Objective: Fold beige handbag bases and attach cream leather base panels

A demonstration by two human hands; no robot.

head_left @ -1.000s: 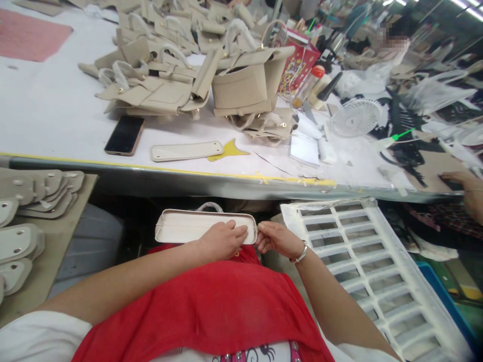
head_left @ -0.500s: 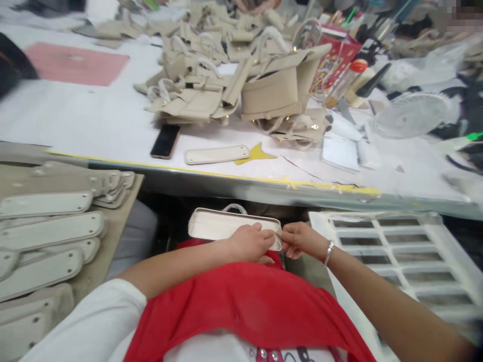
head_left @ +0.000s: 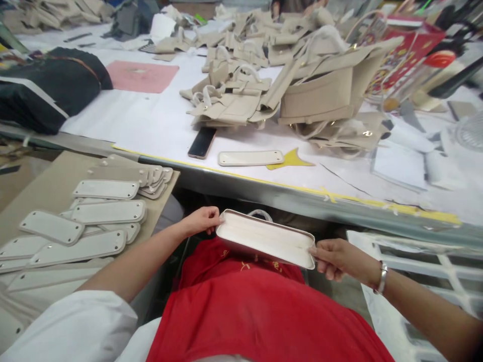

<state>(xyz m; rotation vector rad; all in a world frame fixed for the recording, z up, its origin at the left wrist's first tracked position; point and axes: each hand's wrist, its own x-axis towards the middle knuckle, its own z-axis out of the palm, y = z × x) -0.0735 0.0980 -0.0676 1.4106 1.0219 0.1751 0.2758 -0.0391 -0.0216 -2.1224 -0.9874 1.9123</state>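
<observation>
A cream handbag body (head_left: 264,238), its long rounded face turned up at me, lies over my lap on the red apron (head_left: 264,306). A pale wrapped handle loop shows behind its far edge. Fingers of my left hand (head_left: 206,220) pinch the bag's left end. At the opposite end, my right hand (head_left: 334,258), with a bracelet on the wrist, grips the corner between thumb and fingers. The bag tilts down slightly to the right. Its lower sides are hidden beneath the upturned face.
Left of me, a board (head_left: 49,186) carries several pale oblong panels (head_left: 109,212). On the white table are a phone (head_left: 203,143), another oblong panel (head_left: 250,158), a yellow scrap (head_left: 292,159) and a heap of beige bags (head_left: 320,95). A white slatted rack (head_left: 418,251) stands to the right.
My left hand has moved from the bag's right part to its left end. My right hand still grips the right end. The view has swung left.
</observation>
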